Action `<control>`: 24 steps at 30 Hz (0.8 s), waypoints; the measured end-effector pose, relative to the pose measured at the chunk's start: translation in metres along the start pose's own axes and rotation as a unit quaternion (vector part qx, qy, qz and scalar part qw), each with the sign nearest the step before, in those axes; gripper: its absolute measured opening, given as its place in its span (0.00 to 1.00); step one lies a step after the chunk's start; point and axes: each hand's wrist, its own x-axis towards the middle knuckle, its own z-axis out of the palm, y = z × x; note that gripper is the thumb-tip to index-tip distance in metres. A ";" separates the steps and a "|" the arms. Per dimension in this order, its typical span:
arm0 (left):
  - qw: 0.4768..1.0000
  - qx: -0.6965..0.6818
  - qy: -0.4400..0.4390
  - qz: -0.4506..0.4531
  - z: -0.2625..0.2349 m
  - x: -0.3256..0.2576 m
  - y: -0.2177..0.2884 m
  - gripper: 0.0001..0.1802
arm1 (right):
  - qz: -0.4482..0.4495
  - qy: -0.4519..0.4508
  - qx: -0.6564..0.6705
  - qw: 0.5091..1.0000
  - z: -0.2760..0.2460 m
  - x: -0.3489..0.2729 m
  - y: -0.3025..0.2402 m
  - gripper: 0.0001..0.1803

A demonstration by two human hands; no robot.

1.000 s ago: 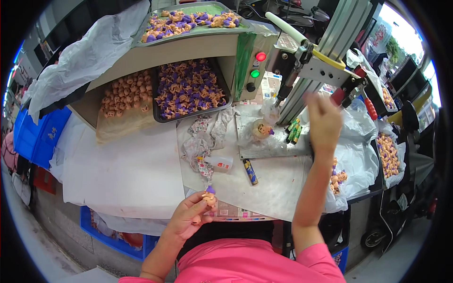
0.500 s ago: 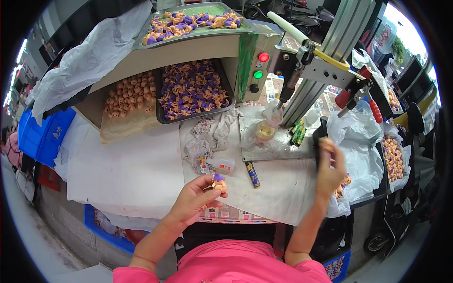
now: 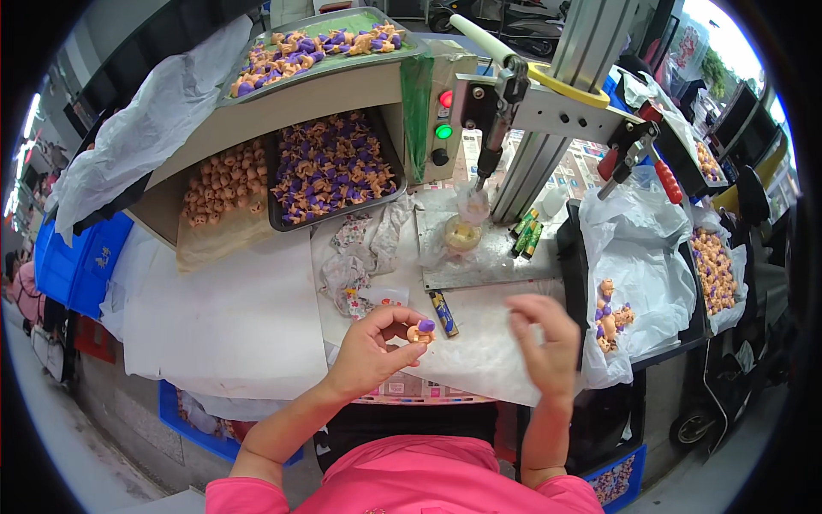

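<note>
My left hand (image 3: 374, 349) pinches a small peach toy figure piece (image 3: 421, 332) with a purple top between thumb and fingers, above the near edge of the white-covered table. To its right, my right hand (image 3: 548, 344) is raised over the table with fingers and thumb apart, slightly blurred, and nothing shows in it. Beyond the left hand, a glue bottle (image 3: 385, 296) lies partly hidden beside a crumpled floral cloth (image 3: 344, 272). A blue and yellow battery-shaped tube (image 3: 444, 313) lies between the hands. Several assembled peach and purple figures (image 3: 610, 319) rest in the paper-lined tray (image 3: 638, 257) on the right.
A lever press (image 3: 514, 103) stands on a metal plate (image 3: 488, 276) with a round fixture (image 3: 462, 235) and several green tubes (image 3: 527, 236). A black tray (image 3: 396, 195) of purple-peach parts and a heap of peach heads (image 3: 227, 182) sit under the shelf. Another tray (image 3: 318, 43) is on top.
My right hand has come left from the right tray and no longer shows a piece in it. My left hand, with the toy piece, has moved slightly right. The view has shifted.
</note>
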 end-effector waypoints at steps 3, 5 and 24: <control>0.998 0.051 0.003 0.031 0.011 0.007 -0.004 0.16 | 0.005 -0.055 0.055 0.997 0.021 -0.011 -0.005 0.11; 0.997 0.067 0.010 0.041 0.018 0.013 -0.002 0.16 | 0.023 -0.078 0.117 0.990 0.030 -0.014 -0.005 0.13; 0.869 0.368 0.032 0.331 0.033 0.009 0.003 0.20 | 0.031 -0.082 0.165 0.982 0.040 -0.024 0.001 0.14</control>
